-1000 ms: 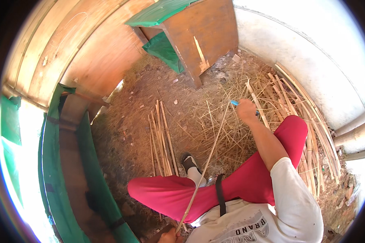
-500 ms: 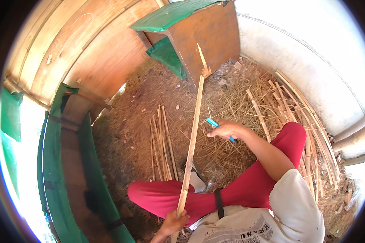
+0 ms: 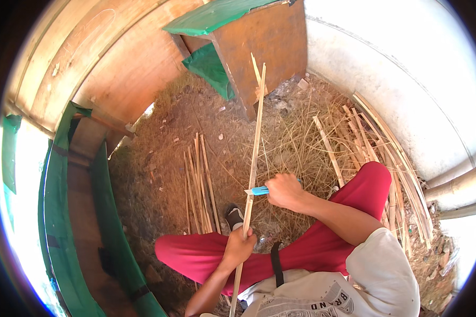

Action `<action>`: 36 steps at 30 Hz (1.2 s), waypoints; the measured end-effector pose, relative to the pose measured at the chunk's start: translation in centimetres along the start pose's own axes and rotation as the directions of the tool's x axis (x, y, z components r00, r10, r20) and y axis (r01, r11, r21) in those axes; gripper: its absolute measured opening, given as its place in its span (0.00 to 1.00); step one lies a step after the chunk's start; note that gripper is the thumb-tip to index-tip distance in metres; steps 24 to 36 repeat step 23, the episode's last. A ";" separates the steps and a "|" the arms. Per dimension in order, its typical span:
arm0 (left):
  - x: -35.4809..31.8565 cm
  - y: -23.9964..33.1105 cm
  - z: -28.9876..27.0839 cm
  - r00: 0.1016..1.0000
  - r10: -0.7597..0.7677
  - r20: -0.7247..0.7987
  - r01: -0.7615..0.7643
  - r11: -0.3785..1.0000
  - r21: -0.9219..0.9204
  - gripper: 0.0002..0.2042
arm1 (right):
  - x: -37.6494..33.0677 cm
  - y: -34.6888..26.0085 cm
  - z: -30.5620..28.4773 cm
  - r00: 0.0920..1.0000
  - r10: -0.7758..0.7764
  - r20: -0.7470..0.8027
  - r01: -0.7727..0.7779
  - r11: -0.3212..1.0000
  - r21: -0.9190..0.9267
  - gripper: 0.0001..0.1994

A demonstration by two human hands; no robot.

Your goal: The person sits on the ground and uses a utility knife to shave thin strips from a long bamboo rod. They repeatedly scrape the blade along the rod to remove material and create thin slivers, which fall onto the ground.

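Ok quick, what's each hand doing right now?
Left hand: closed around the long bamboo strip, low down.
Right hand: closed on a blue-handled knife, its blade against the strip.

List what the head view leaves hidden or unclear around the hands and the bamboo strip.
- Knife blade: only a small pale tip shows beside the blue handle; too small to tell its edge.
- Rest of the handle: buried in the right hand.
- Bamboo strip: its lower end runs off the bottom edge below the left hand.
- Shoe: partly behind the strip and red trouser leg.
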State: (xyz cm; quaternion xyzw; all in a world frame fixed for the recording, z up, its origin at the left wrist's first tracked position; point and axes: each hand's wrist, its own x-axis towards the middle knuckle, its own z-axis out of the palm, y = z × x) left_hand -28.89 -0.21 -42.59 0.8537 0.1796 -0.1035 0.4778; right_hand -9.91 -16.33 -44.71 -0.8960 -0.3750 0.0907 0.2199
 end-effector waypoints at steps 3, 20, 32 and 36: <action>0.4 0.8 0.1 0.999 0.030 -0.025 -0.029 0.999 0.043 0.05 | -0.2 -0.6 -0.4 1.000 0.013 0.010 -0.013 1.000 -0.015 0.06; -2.5 3.7 -0.3 0.986 -0.137 0.099 0.136 0.991 0.008 0.05 | 2.6 1.8 2.0 0.975 0.195 -0.106 -0.201 0.979 -0.045 0.06; -4.5 2.4 -0.1 0.974 -0.137 0.180 0.139 0.990 0.002 0.05 | 3.9 4.3 0.3 0.955 0.294 -0.046 -0.295 0.955 -0.028 0.10; -4.5 2.4 -0.1 0.974 -0.137 0.180 0.139 0.990 0.002 0.05 | 3.9 4.3 0.3 0.955 0.294 -0.046 -0.295 0.955 -0.028 0.10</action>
